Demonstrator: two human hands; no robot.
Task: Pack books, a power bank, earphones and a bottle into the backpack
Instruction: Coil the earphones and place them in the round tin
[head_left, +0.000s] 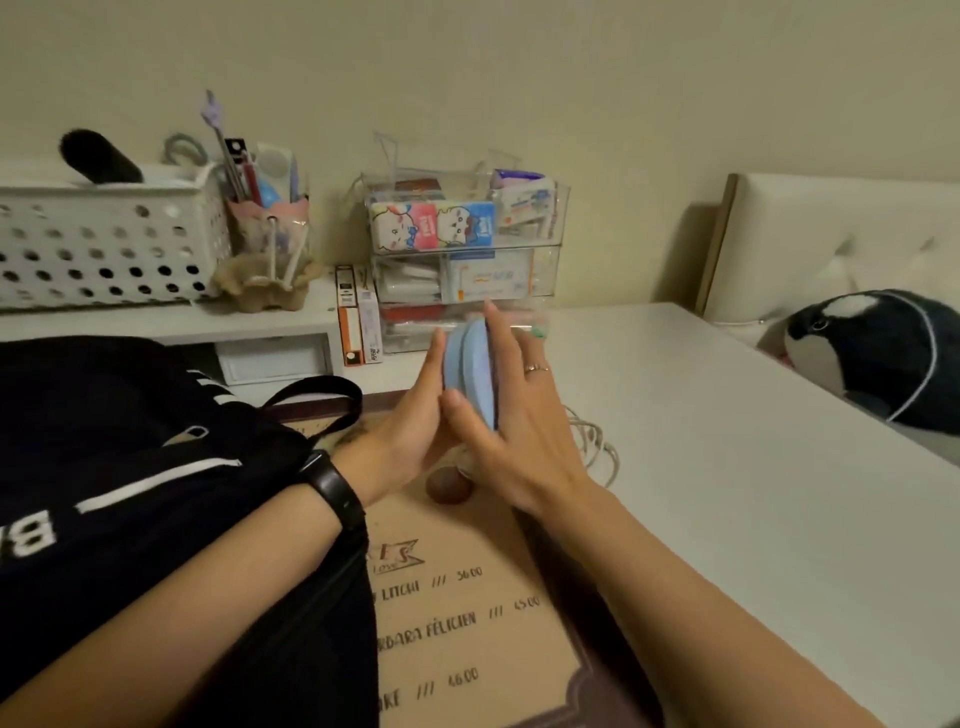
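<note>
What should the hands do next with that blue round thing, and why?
Probably carry the blue round case left toward the black backpack. Both the left hand and the right hand already hold it between them above the desk, and the backpack sits just beside them.

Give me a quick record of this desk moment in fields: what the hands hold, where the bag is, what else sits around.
held item: round blue case, pressed between both palms
left hand: on the case's left side
right hand: on its right side, ring on one finger
backpack: black, on the desk at left
under hands: brown printed mat
nearby: white cable, clear organiser, white basket
</note>
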